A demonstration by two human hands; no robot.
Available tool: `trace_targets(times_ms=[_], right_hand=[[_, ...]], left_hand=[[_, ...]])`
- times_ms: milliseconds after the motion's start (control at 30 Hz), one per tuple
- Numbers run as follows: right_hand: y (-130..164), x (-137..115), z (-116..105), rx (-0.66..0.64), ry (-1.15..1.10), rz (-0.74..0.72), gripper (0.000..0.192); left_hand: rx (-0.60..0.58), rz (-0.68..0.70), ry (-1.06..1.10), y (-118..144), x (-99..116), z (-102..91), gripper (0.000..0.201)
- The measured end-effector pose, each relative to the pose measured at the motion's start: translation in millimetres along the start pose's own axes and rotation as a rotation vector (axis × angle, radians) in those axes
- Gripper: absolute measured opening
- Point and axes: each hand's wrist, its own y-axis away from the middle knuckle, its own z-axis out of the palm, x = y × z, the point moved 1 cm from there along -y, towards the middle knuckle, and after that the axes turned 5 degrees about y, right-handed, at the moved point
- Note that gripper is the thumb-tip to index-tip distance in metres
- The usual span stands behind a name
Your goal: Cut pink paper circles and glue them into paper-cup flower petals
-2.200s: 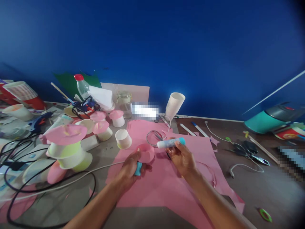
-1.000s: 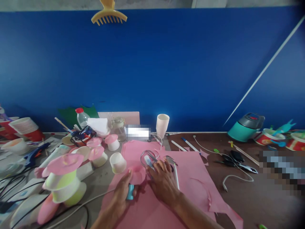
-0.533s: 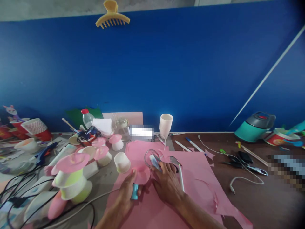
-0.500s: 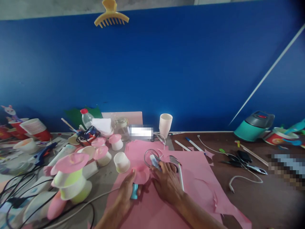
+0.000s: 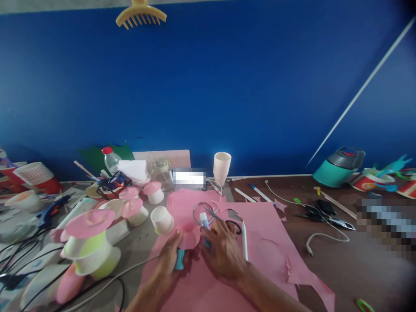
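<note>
The left hand (image 5: pixel 167 260) is closed on a thin, round pink paper disc (image 5: pixel 191 239), its thumb pressing the disc's near-left edge. The same hand also grips a short turquoise plastic piece (image 5: pixel 179 261), which sticks out below the disc. Just right of the disc, the right hand (image 5: pixel 224 251) curls palm-down around a slim white-and-blue tube (image 5: pixel 204 220); its pale end points away from the person, and the fingers hide part of the rest.

Beneath both hands spreads a large, cut pink paper sheet (image 5: pixel 263 227). A dark ring-shaped handle (image 5: pixel 239 229) lies just beyond the right hand's knuckles, its tool partly covered, and a slender white pen (image 5: pixel 245 245) lies just beside that hand's right side. Beyond the left hand, a small white paper cup (image 5: pixel 161 220) stands tilted. Farther left of that hand, a wide pink paper disc (image 5: pixel 91 222) tops stacked white-and-yellow paper cups (image 5: pixel 89 255).
</note>
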Motion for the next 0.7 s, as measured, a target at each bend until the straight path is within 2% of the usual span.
trace_targets(times_ms=[100, 233, 533, 700], right_hand=[[0, 3, -1, 0.111, -0.145, 0.013, 0.03], [-1, 7, 2, 0.15, -0.299, 0.098, 0.02], [0, 3, 3, 0.069, -0.506, 0.127, 0.033], [-1, -3, -3, -0.064, -0.689, 0.111, 0.039]], left_hand=[[0.072, -0.012, 0.003, 3, 2, 3.3, 0.046], [0.015, 0.032, -0.099, 6, 3, 5.7, 0.051], [-0.079, 0.128, -0.236, 14, -2, 6.2, 0.056], [-0.123, 0.131, -0.315, 23, 3, 10.8, 0.054]])
